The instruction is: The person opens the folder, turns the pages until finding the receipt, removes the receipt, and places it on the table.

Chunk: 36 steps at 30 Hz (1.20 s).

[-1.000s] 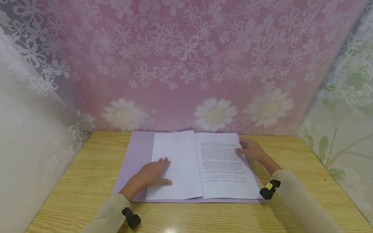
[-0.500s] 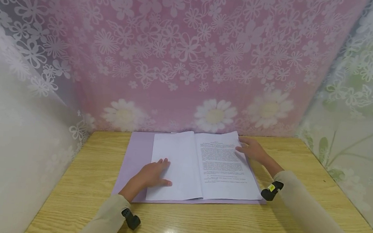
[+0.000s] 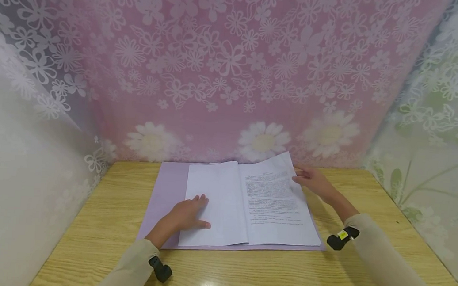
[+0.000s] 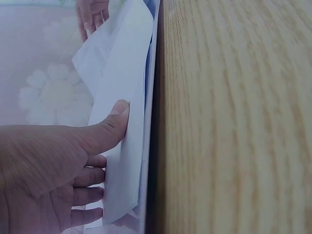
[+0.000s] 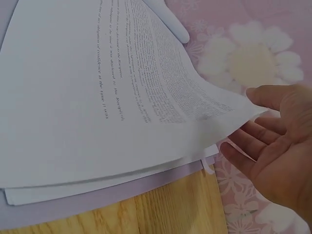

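Note:
A stapled-looking stack of paper lies spread in a purple folder (image 3: pixel 168 183) on the table. Its left page (image 3: pixel 217 191) is blank, and its right page (image 3: pixel 272 203) carries printed text. My left hand (image 3: pixel 187 212) rests on the blank page with its thumb spread from the fingers; in the left wrist view, the left hand (image 4: pixel 63 170) has straight fingers on the paper. My right hand (image 3: pixel 317 183) pinches the far right corner of the printed page, thumb above and fingers below. That corner is raised and bends up in the right wrist view, near the right hand (image 5: pixel 280 141).
A wooden table (image 3: pixel 219 275) bears the folder. Behind it hangs a pink flowered curtain (image 3: pixel 214 128), close to the folder's far edge. Pale flowered cloth (image 3: pixel 442 175) borders the right side, and a whitish one (image 3: pixel 24 168) the left.
The far right corner of the printed page has risen, and my right hand has drawn slightly right and toward me with it. The left hand has stayed in place.

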{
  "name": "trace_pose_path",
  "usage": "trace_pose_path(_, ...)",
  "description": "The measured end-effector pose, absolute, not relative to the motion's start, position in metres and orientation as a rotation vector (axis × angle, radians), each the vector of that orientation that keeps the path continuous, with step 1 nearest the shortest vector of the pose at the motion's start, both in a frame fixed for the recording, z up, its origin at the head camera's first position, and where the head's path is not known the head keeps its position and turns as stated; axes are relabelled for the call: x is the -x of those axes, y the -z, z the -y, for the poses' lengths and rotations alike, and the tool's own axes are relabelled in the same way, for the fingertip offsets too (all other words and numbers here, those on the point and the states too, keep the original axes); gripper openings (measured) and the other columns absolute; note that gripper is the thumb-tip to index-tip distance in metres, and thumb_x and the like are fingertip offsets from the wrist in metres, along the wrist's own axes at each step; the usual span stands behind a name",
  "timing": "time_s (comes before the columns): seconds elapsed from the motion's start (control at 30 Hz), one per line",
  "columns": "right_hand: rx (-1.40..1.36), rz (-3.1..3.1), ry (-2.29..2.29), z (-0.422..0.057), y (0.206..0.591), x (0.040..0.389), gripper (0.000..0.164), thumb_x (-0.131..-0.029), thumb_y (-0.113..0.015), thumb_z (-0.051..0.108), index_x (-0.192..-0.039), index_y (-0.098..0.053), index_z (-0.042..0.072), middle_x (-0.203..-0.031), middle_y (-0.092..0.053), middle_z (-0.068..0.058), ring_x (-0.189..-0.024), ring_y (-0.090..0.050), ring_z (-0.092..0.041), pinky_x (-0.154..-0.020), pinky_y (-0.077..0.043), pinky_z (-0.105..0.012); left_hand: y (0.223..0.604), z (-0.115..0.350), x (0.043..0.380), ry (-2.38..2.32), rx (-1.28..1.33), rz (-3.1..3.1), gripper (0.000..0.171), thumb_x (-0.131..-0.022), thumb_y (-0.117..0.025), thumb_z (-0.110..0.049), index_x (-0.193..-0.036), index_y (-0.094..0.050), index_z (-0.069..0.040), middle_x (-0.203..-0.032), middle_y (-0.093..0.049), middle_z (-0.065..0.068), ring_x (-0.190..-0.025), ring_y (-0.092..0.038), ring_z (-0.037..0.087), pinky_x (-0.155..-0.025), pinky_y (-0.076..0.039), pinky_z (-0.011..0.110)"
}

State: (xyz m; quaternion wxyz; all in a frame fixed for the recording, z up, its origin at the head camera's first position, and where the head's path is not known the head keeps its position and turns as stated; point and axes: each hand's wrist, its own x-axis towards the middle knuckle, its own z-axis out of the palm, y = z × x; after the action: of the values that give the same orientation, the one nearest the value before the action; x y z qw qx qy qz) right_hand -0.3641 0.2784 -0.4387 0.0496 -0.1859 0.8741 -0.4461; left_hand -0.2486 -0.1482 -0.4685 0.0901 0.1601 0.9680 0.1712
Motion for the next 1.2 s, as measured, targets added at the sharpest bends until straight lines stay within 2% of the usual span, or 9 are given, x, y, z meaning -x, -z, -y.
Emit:
trace_pose_path(0.2,0.664,-2.583,1.385,-0.286,0.438,0.360,0.056,-0.105,-0.059,0.018,-0.154,-0.040,-0.003,-0.145,-0.055,-0.030,-0.130,-0.057,-0.047,-0.096,-0.056,-0.032,0.468,0.149,0.248,-0.526,-0.487,-2.873,0.085,-0.085,-0.080,-0.045,-0.152,-0.047,-0.004,-0.161,-0.040,0.017,-0.149,-0.040,0.038,-0.118,-0.038,0.056)
trace_pose_path(0.33,0.699,-2.508,1.425,-0.290,0.436,0.353,0.053,-0.106,-0.056,0.018,-0.153,-0.042,-0.004,-0.143,-0.057,-0.029,-0.127,-0.062,-0.035,-0.090,-0.055,-0.021,0.468,0.150,0.248,-0.540,-0.494,-2.869,0.085,-0.085,-0.080,-0.045,-0.152,-0.047,-0.004,-0.161,-0.040,0.018,-0.149,-0.039,0.038,-0.118,-0.037,0.056)
trace_pose_path(0.43,0.730,-2.453,1.443,-0.291,0.432,0.348,0.052,-0.107,-0.053,0.018,-0.154,-0.040,-0.001,-0.145,-0.056,-0.027,-0.124,-0.065,-0.024,-0.092,-0.055,-0.020,0.469,0.150,0.248,-0.529,-0.492,-2.871,0.086,-0.086,-0.080,-0.045,-0.153,-0.046,-0.005,-0.161,-0.040,0.017,-0.149,-0.040,0.038,-0.118,-0.038,0.056)
trace_pose_path(0.53,0.743,-2.393,1.471,-0.292,0.431,0.343,0.051,-0.108,-0.051,0.016,-0.155,-0.040,0.000,-0.148,-0.053,-0.027,-0.125,-0.065,-0.024,-0.094,-0.055,-0.021,0.469,0.149,0.248,-0.523,-0.488,-2.875,0.087,-0.085,-0.080,-0.046,-0.153,-0.046,-0.005,-0.161,-0.040,0.018,-0.148,-0.040,0.039,-0.118,-0.039,0.056)
trace_pose_path(0.77,0.690,-2.369,1.416,-0.292,0.431,0.332,0.053,-0.107,-0.053,0.018,-0.157,-0.039,0.005,-0.149,-0.052,-0.028,-0.129,-0.063,-0.033,-0.098,-0.055,-0.027,0.469,0.149,0.248,-0.526,-0.461,-2.877,0.087,-0.085,-0.080,-0.047,-0.153,-0.045,-0.005,-0.161,-0.039,0.018,-0.148,-0.041,0.040,-0.118,-0.038,0.056)
trace_pose_path(0.93,0.741,-2.365,1.343,-0.289,0.430,0.325,0.061,-0.103,-0.062,0.020,-0.159,-0.039,0.015,-0.152,-0.049,-0.026,-0.139,-0.049,-0.046,-0.097,-0.052,-0.020,0.469,0.148,0.248,-0.520,-0.462,-2.876,0.087,-0.085,-0.080,-0.047,-0.154,-0.045,-0.006,-0.161,-0.039,0.018,-0.148,-0.041,0.039,-0.118,-0.038,0.055)
trace_pose_path(1.03,0.790,-2.342,1.305,-0.285,0.430,0.322,0.067,-0.100,-0.067,0.018,-0.159,-0.037,0.016,-0.155,-0.045,-0.027,-0.138,-0.050,-0.049,-0.097,-0.051,-0.017,0.468,0.148,0.248,-0.521,-0.464,-2.874,0.087,-0.085,-0.080,-0.046,-0.154,-0.045,-0.006,-0.162,-0.039,0.017,-0.148,-0.040,0.039,-0.118,-0.038,0.055)
trace_pose_path(1.13,0.835,-2.318,1.254,-0.280,0.430,0.319,0.071,-0.098,-0.068,0.015,-0.160,-0.034,0.014,-0.160,-0.039,-0.026,-0.135,-0.053,-0.049,-0.100,-0.053,-0.024,0.468,0.148,0.248,-0.529,-0.464,-2.873,0.087,-0.085,-0.080,-0.046,-0.154,-0.045,-0.006,-0.162,-0.039,0.017,-0.148,-0.040,0.039,-0.118,-0.038,0.056)
trace_pose_path(1.2,0.858,-2.316,1.215,-0.276,0.430,0.317,0.072,-0.098,-0.069,0.015,-0.161,-0.033,0.013,-0.162,-0.036,-0.024,-0.134,-0.054,-0.049,-0.103,-0.055,-0.035,0.468,0.148,0.248,-0.535,-0.463,-2.872,0.087,-0.085,-0.080,-0.046,-0.153,-0.045,-0.006,-0.162,-0.039,0.017,-0.149,-0.039,0.039,-0.118,-0.037,0.056)
